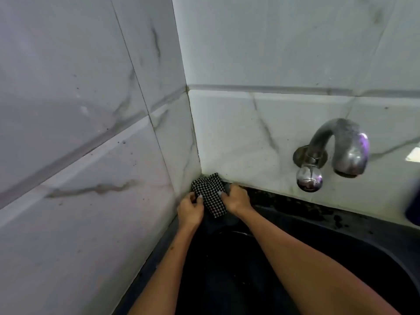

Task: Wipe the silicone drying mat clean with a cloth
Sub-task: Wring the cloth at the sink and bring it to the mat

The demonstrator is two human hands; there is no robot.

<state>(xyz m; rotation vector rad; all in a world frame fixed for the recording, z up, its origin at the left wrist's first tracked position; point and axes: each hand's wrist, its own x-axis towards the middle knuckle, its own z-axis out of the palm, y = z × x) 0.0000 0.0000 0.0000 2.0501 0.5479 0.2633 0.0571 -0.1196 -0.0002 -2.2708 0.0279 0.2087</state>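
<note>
I see my left hand (190,209) and right hand (236,200) both pinching the checked cloth (210,194) in the far corner, no mat visible, so wiping looks unstarted.

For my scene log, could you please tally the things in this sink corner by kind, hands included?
Hands: 2, left hand and right hand, both gripping the cloth
Checked cloth: 1
Metal tap: 1
Dark sink: 1
Total: 5
</note>
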